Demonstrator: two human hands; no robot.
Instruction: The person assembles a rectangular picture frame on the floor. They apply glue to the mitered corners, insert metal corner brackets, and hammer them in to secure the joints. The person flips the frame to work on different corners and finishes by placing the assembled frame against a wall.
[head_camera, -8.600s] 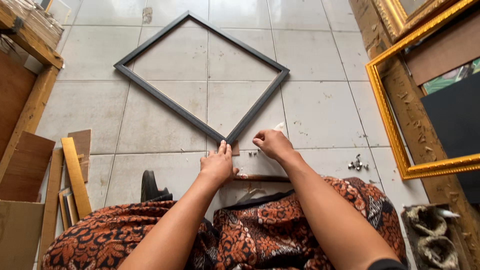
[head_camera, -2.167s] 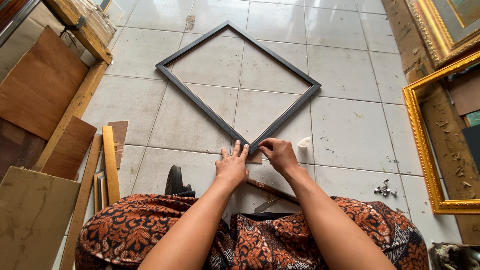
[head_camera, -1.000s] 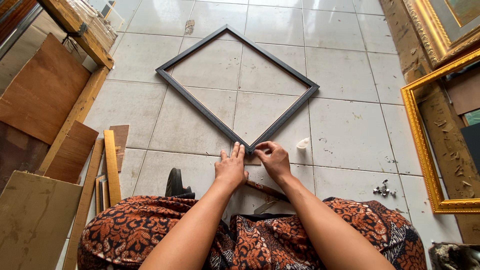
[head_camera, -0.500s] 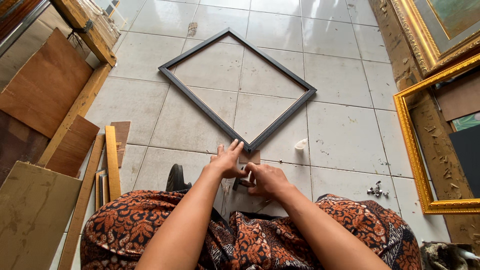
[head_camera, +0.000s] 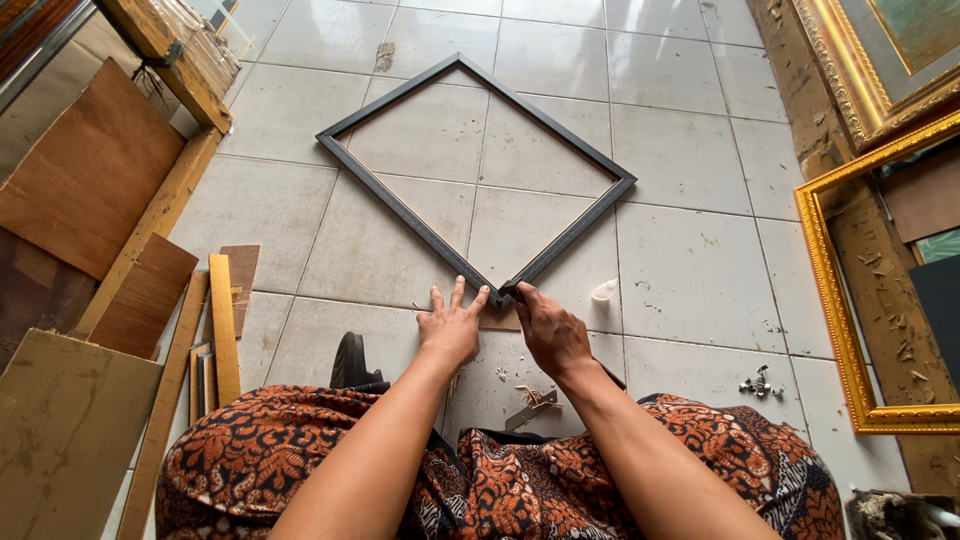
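A dark square picture frame (head_camera: 400, 215) lies flat on the tiled floor, turned like a diamond, its near corner pointing at me. My left hand (head_camera: 450, 325) rests flat with fingers spread just below that corner, fingertips touching the frame's left rail. My right hand (head_camera: 545, 330) pinches the near corner from the right, thumb and fingers closed on the rail. A thin brown wooden piece (head_camera: 498, 320) lies under the corner between my hands.
Plywood sheets (head_camera: 85, 175) and wooden strips (head_camera: 222, 320) are stacked at the left. Gilded frames (head_camera: 850, 300) lean at the right. A small white object (head_camera: 604, 291) and metal bits (head_camera: 757, 383) lie on the tiles; wood shavings (head_camera: 535, 397) sit by my patterned lap.
Both hands shifted slightly along the near corner; the left hand has flattened on the floor, the right hand has closed on the corner. The view drifted a little.
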